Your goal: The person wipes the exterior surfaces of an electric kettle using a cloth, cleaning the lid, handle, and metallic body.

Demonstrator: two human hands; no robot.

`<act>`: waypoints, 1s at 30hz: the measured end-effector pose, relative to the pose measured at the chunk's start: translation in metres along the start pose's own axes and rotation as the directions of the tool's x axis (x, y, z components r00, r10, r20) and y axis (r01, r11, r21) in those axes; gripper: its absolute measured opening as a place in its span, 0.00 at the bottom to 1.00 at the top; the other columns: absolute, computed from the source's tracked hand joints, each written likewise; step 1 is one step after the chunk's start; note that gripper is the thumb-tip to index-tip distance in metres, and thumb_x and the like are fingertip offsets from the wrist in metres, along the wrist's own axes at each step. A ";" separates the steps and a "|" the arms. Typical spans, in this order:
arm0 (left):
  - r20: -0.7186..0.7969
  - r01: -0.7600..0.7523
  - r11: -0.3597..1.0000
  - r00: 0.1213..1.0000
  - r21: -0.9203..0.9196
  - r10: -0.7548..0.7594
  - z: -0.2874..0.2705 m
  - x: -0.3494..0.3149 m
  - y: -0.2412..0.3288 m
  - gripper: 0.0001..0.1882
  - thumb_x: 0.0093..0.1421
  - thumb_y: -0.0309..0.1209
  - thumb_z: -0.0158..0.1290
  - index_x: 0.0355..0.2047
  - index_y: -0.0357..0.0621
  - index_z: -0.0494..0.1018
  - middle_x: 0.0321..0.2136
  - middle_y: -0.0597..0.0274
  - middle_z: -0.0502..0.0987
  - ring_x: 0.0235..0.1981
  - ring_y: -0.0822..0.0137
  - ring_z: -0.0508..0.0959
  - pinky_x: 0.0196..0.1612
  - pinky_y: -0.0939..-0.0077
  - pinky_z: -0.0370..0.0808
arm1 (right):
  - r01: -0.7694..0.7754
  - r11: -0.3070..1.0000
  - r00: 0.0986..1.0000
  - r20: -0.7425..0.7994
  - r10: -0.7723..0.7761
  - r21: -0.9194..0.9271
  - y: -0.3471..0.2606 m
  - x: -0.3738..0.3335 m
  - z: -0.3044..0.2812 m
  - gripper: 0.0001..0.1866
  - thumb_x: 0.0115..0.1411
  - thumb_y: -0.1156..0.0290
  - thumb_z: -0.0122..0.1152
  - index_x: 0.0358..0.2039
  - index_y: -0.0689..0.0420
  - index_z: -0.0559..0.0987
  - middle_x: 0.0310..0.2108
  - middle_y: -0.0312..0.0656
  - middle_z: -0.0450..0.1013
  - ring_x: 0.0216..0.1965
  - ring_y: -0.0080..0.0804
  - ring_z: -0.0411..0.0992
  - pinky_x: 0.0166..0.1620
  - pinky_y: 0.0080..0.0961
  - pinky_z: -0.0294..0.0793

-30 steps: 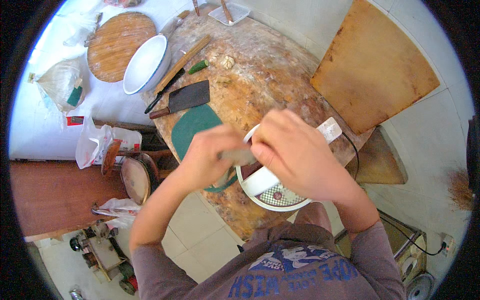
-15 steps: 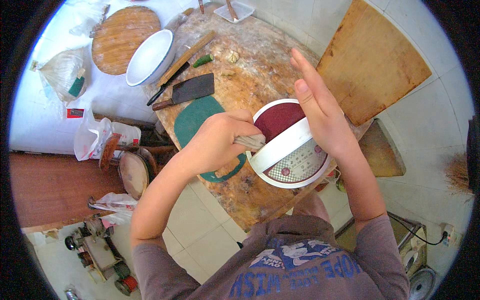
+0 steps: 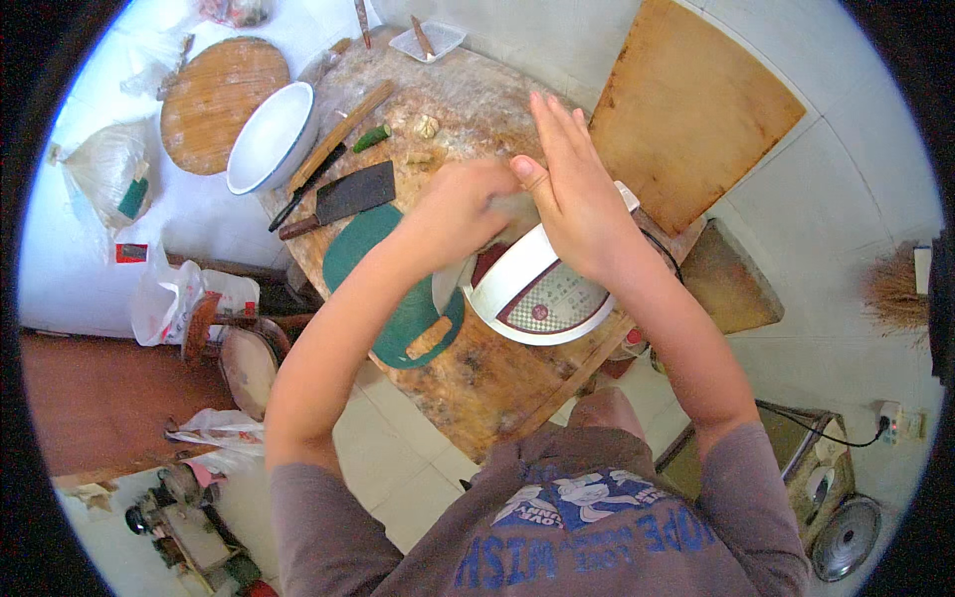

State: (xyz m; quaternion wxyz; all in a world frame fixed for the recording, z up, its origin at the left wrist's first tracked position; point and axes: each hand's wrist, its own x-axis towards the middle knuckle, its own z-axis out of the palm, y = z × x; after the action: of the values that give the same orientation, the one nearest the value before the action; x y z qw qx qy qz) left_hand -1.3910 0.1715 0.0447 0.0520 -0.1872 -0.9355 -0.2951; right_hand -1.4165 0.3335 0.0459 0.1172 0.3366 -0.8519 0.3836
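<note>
A white rice cooker [image 3: 542, 316] with a maroon lid, a white band across it and a chequered front panel stands at the table's near right. My left hand [image 3: 460, 211] is closed on a greyish cloth [image 3: 514, 212] above the lid's far part; the cloth is blurred. A pale flap, seemingly of the same cloth, hangs below the hand. My right hand [image 3: 582, 204] lies against the cooker's right side, its fingers stretched out and the thumb near the left hand. Both arms hide much of the lid. Left of the cooker lies a green cutting board [image 3: 393, 333] with a handle hole.
A cleaver [image 3: 355, 195], a rolling pin [image 3: 343, 136], a cucumber piece [image 3: 372, 137] and garlic [image 3: 426, 126] lie on the floury wooden table [image 3: 487, 95]. Left of them stands a white basin [image 3: 272, 139]. A large wooden board [image 3: 691, 109] leans on the wall at right.
My left hand has moved the cloth from the cooker's left rim to the far side of the lid, close to my right hand. The whole view has shifted slightly.
</note>
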 end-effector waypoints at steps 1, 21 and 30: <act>0.046 -0.060 0.997 0.997 0.055 0.057 -0.012 -0.019 0.001 0.07 0.45 0.27 0.53 0.28 0.40 0.74 0.26 0.51 0.74 0.31 0.50 0.74 0.34 0.61 0.71 | -0.014 1.000 1.000 0.015 0.014 -0.014 -0.001 0.000 0.000 0.30 0.63 0.62 0.40 0.58 0.69 0.50 0.58 0.65 0.48 0.61 0.64 0.43 0.62 0.42 0.44; -0.515 -0.033 0.861 0.813 -0.508 -0.273 0.055 -0.119 0.127 0.28 0.55 0.44 0.50 0.46 0.31 0.66 0.41 0.53 0.70 0.46 0.60 0.69 0.49 0.71 0.64 | -0.086 0.856 0.986 0.165 0.001 0.509 -0.024 -0.122 -0.082 0.10 0.47 0.77 0.57 0.33 0.55 0.79 0.33 0.41 0.68 0.37 0.35 0.68 0.42 0.28 0.68; -0.412 0.251 0.965 0.874 -0.072 -0.258 0.033 -0.028 0.093 0.10 0.58 0.31 0.46 0.36 0.39 0.71 0.28 0.49 0.72 0.31 0.54 0.73 0.34 0.68 0.68 | 0.009 0.875 0.999 -0.033 0.008 0.484 0.059 -0.026 -0.075 0.13 0.48 0.79 0.57 0.37 0.58 0.77 0.33 0.40 0.71 0.35 0.28 0.70 0.38 0.21 0.68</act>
State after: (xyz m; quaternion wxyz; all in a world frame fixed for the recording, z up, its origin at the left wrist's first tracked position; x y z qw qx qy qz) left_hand -1.3291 0.2517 0.0618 0.2101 0.0046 -0.9165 -0.3404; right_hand -1.4411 0.4293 0.0507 0.0439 0.3491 -0.7269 0.5898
